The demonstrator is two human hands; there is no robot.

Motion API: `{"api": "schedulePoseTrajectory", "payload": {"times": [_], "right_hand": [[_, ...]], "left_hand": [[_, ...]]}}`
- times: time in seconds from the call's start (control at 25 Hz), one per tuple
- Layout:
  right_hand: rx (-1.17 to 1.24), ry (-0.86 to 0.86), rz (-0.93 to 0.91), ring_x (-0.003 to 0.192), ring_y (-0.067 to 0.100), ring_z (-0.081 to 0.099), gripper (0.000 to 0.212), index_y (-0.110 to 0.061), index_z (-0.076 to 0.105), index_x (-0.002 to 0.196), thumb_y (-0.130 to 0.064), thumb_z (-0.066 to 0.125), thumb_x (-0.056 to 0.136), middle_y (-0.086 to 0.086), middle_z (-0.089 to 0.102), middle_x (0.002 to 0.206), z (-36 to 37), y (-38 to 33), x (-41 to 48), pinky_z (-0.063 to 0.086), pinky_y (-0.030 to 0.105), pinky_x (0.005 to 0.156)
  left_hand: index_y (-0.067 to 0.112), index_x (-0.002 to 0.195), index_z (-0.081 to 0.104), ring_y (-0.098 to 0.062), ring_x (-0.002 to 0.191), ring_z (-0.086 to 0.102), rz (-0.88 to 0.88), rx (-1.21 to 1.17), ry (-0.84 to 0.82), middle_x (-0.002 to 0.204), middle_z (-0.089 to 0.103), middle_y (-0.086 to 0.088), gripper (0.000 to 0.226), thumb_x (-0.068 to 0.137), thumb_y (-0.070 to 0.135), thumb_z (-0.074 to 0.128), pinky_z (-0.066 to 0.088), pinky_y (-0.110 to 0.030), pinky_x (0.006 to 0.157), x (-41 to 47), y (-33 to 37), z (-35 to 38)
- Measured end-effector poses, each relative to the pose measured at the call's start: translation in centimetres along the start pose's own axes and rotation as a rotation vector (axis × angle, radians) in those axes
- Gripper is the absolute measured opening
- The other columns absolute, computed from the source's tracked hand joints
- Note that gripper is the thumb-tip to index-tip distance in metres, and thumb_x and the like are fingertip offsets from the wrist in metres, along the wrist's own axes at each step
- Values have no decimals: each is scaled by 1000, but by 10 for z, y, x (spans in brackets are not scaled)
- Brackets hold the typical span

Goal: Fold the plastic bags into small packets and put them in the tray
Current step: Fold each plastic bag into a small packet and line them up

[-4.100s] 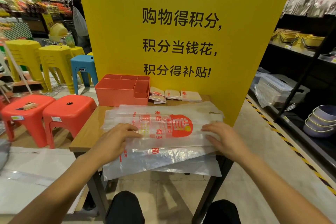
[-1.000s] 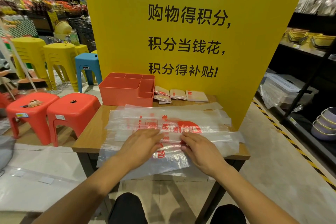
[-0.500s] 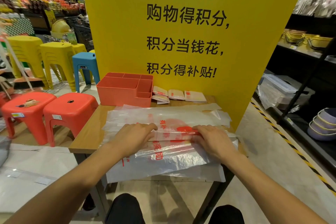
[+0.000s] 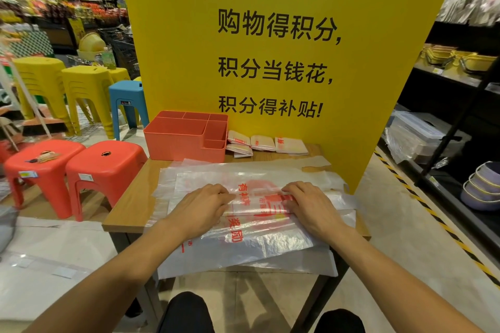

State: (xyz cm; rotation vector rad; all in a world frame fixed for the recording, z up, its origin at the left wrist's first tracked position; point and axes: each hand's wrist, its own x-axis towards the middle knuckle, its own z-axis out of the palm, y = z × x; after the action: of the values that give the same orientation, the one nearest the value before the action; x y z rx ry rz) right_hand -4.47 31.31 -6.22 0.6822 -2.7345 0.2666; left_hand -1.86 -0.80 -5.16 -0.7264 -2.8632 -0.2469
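Pressing flat a lengthwise fold in the clear red-printed plastic bag [image 4: 251, 205] near the table's [image 4: 130, 213] front edge, left hand [image 4: 201, 205] and right hand [image 4: 311, 204] fingers spread, gripping nothing; next, probably another fold.

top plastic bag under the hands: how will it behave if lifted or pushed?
The plastic bag is likely floppy: the thin clear film wrinkles and the sheets sag over the table edge. Probably very light, and slippery on the bags beneath. The left hand and right hand both press it flat, so folds may spring open if released.
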Motion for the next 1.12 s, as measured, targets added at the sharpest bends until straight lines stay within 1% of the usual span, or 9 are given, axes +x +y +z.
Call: {"api": "schedulePoseTrajectory", "payload": {"times": [0.12,0.24,0.36,0.48,0.68,0.76,0.84,0.96,1.12], "right_hand": [[66,5,17,110,21,56,26,-23,66,123,-37,57,103,-6,61,126,4,0,1,48,36,90],[87,-24,47,116,20,55,37,-26,69,129,-46,49,105,-6,61,130,4,1,0,48,36,94],[73,-101,12,127,19,51,66,-29,65,138,-72,34,99,-5,57,142,1,5,-4,46,37,102],[46,-142,-11,130,14,47,77,-31,62,141,-83,35,91,-9,54,144,-3,10,-5,45,34,100],[54,-25,-59,104,17,59,59,-27,73,120,-69,38,98,-9,64,113,-10,11,-4,42,28,76],[74,-27,-22,100,19,64,57,-27,71,122,-65,36,97,-8,71,110,-18,9,-3,44,31,76],[67,-31,27,102,20,67,43,-29,68,125,-55,42,102,-9,74,115,-24,8,-1,49,36,81],[80,-27,50,101,19,68,24,-28,67,122,-38,53,106,-10,74,116,-28,6,3,51,37,78],[57,-36,54,106,17,62,20,-28,70,114,-32,53,105,-10,68,114,-15,6,4,51,36,79]], "left_hand": [[30,145,56,-17,124,52,4,29,-32,140,54,7,52,100,57,54,52,-38,95,-2,3,2],[30,135,65,-17,116,51,2,53,-22,128,54,5,45,99,56,57,52,-37,89,-2,1,1],[30,127,69,-16,106,53,41,81,-8,117,56,6,39,104,54,48,51,-35,82,-3,-1,0],[28,126,68,-18,99,59,75,119,29,114,62,6,44,106,51,37,54,-37,78,-5,-3,2],[32,141,52,-19,107,67,34,89,49,123,70,6,36,107,43,50,57,-40,84,-5,-1,-7],[33,141,48,-21,102,69,18,87,32,120,72,5,37,106,44,51,57,-39,81,-5,1,-15],[34,135,48,-23,95,70,3,133,17,114,74,5,28,107,37,50,56,-39,77,-3,0,-20],[35,125,59,-22,103,66,-46,68,-39,118,71,8,22,108,36,44,54,-41,82,6,-6,-24],[31,125,66,-21,106,62,-78,-20,-137,112,63,7,33,108,45,41,53,-41,87,19,-16,-15]]}}
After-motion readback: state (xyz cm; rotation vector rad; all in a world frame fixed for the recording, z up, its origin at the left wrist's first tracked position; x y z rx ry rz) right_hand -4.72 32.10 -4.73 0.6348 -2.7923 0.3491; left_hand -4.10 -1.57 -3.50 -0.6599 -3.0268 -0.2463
